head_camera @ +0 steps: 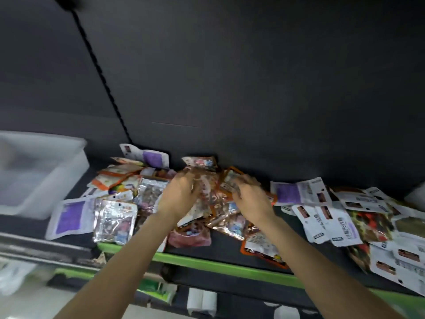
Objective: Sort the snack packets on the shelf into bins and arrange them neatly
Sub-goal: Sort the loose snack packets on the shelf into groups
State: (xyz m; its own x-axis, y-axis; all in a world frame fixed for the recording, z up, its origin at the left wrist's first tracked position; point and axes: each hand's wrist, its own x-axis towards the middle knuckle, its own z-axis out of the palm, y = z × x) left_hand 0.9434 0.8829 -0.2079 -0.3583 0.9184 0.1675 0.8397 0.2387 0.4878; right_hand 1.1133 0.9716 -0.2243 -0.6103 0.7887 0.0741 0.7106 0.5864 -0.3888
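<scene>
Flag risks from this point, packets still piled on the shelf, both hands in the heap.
1. The orange-edged packet overhangs the green shelf edge; stirring the pile could knock it off.
2. Left hand and right hand work in blurred, overlapping packets, so kinds may be mixed in one grab.
3. The clear bin sits far left, so carried packets may drop on the way.

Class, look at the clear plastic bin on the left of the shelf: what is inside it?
The clear bin looks empty: only its pale floor and walls show, blurred. No snack packets are visible inside. The near wall hides part of the floor, so that corner cannot be checked.
</scene>
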